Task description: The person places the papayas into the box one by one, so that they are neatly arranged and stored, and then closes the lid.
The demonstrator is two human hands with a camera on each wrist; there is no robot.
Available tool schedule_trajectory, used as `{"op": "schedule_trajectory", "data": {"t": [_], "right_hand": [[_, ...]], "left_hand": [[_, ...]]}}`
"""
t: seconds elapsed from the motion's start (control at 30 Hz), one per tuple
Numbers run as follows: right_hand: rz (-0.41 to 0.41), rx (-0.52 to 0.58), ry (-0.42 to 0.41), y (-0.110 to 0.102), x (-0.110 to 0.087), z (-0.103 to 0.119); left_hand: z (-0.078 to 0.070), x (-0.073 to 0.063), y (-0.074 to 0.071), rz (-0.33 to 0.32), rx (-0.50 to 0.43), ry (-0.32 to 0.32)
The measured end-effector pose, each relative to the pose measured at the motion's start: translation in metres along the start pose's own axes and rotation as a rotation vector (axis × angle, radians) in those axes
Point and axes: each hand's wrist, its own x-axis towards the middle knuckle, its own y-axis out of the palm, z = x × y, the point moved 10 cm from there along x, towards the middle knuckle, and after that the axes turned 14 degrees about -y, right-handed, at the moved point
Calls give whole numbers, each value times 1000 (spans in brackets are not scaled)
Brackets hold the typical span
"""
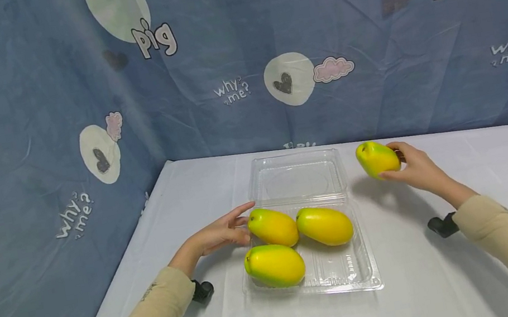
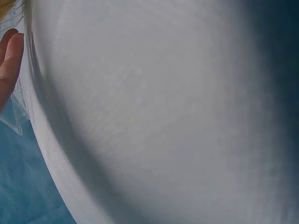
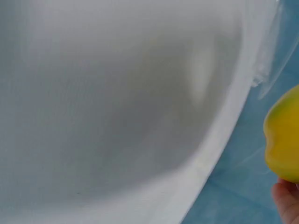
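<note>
My right hand (image 1: 416, 168) grips a yellow-green mango (image 1: 378, 159) above the table, to the right of a clear plastic clamshell box (image 1: 372, 268). The same mango (image 3: 285, 135) shows at the edge of the right wrist view. Inside the box's base lie three more mangoes: one at the back left (image 1: 273, 227), one on the right (image 1: 325, 225) and one at the front left (image 1: 275, 266). At the box's left side is my left hand (image 1: 218, 234), fingers spread beside the back left mango. Whether its fingertips touch that mango or the box, I cannot tell.
The box's lid (image 1: 297, 176) lies folded back behind the base. A white cloth covers the table (image 1: 457, 270). Blue printed fabric (image 1: 228, 129) hangs behind and along the left side. Dark wrist-mounted devices (image 1: 201, 291) sit under both sleeves.
</note>
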Motion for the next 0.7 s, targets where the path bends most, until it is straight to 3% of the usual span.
{"op": "schedule_trajectory", "data": {"t": [0.27, 0.7], "right_hand": [[-66, -8, -51, -8, -11, 31], [-50, -56, -104, 0, -35, 81]], "left_hand": [[1, 1, -1, -1, -3, 1], [0, 1, -1, -8, -1, -4]]}}
